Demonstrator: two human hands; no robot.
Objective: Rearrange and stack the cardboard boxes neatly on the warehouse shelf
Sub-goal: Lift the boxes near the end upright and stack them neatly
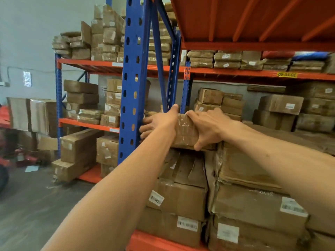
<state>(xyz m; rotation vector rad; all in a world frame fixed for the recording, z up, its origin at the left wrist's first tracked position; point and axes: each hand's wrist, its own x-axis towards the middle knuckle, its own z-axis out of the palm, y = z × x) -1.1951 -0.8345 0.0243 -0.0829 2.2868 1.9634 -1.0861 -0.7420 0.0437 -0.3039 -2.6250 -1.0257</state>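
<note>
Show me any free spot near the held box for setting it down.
Both hands, left hand and right hand, grip the taped box atop a full stack. Free: flat box top at right. Crowded: blue upright at left.

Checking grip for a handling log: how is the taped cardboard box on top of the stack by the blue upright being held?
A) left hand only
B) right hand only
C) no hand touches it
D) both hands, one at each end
D: the left hand wraps the taped cardboard box at its end by the blue upright, while the right hand clamps the other end.
</note>
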